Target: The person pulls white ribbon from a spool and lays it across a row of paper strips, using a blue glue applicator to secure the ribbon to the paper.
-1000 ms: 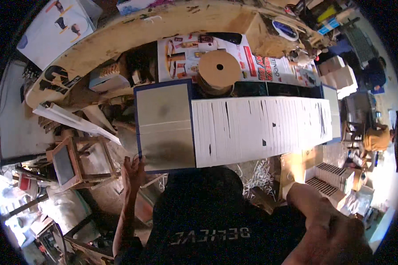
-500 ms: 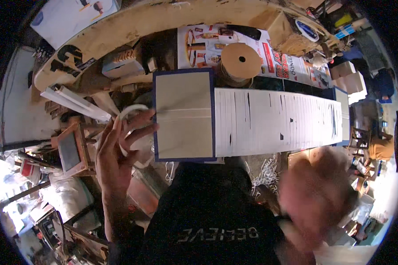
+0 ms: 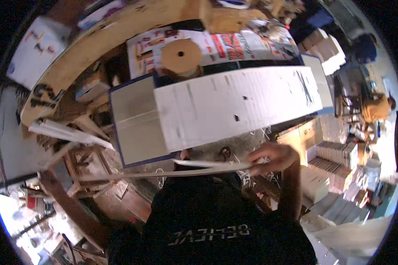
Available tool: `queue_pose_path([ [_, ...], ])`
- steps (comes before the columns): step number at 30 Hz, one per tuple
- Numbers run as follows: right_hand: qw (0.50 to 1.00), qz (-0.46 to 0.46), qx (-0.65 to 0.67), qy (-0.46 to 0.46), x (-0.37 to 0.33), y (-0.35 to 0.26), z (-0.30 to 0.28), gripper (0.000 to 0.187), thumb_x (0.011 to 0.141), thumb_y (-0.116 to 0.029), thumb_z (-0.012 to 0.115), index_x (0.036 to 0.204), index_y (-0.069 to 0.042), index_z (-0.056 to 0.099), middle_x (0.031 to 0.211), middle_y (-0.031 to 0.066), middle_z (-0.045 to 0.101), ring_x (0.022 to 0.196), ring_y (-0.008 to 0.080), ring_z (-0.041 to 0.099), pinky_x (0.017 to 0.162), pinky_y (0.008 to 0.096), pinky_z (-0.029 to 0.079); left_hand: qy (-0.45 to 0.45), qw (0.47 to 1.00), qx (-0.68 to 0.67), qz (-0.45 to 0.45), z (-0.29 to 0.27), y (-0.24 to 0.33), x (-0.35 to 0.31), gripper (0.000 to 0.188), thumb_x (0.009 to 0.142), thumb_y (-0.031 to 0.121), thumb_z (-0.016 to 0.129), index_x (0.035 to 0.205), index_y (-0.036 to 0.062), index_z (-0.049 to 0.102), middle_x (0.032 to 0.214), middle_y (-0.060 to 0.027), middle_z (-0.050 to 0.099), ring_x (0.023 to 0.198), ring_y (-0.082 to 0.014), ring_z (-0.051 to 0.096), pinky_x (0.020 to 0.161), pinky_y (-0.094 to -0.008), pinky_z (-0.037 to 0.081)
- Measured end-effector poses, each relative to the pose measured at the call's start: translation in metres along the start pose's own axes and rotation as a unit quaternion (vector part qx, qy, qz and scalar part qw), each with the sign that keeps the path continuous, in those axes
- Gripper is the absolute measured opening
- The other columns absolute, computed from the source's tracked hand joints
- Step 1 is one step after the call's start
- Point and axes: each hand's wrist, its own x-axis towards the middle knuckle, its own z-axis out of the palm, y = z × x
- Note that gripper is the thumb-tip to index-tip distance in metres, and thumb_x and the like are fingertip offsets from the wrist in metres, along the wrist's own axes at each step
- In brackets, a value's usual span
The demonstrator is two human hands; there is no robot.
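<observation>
A long pale strip (image 3: 163, 173) stretches across in front of my body. My right hand (image 3: 276, 158) pinches it at the right, with a shorter white end pointing left from the fingers. At the far left my left hand (image 3: 48, 179), blurred and darkened, is closed around the other stretch of the strip. Beyond the strip lies a long row of white paper blocks (image 3: 234, 106) pressed together, with thin dark lines and marks across it. A grey board with blue edges (image 3: 139, 121) stands at its left end, and a similar board (image 3: 321, 86) at its right end.
A large brown spool (image 3: 180, 55) stands behind the row, on a printed sheet (image 3: 252, 46). White folded strips (image 3: 70, 134) lie at the left near a wooden frame (image 3: 93, 163). Stacked books (image 3: 331, 159) sit at right; a person in orange (image 3: 376, 108) is farther off.
My left hand has swung left and down, away from the grey board. The right hand has come inward, and the strip now spans between both. The view has turned, tilting the row.
</observation>
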Motion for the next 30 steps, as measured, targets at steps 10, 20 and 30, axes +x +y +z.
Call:
queue_pose_path([
  [10,0.951,0.147,-0.187,0.197,-0.145,0.009,-0.047,0.012,0.094,-0.009,0.065,0.090,0.001,0.070,0.073,0.0092,0.068,0.065,0.0173,0.066,0.062,0.0303,0.053,-0.419,0.905,0.061,-0.047,0.100,0.025,-0.136,0.045,0.106,0.038,0.048,0.128,-0.0013,0.057,0.098,-0.0120,0.069,0.083,-0.0169,0.065,0.075,-0.0315,0.056],
  [20,0.879,-0.292,-0.331,0.182,-0.001,0.002,0.114,0.012,0.085,-0.010,0.062,0.081,0.000,0.060,0.078,0.0180,0.062,0.081,0.0294,0.067,0.074,0.0457,0.052,-0.811,0.419,-0.110,-0.393,0.265,0.077,-0.322,0.054,0.104,0.047,0.050,0.129,0.0002,0.059,0.094,-0.0132,0.070,0.088,-0.0188,0.068,0.078,-0.0332,0.055],
  [30,0.935,-0.310,0.150,-0.084,0.002,0.060,0.124,0.015,0.095,-0.012,0.061,0.100,0.001,0.067,0.086,0.0180,0.067,0.083,0.0351,0.066,0.075,0.0453,0.051,-0.620,0.736,-0.157,-0.221,0.352,0.121,-0.268,0.040,0.105,0.047,0.050,0.102,0.0077,0.058,0.064,0.0057,0.038,0.051,-0.0029,0.031,0.042,-0.0207,0.022],
])
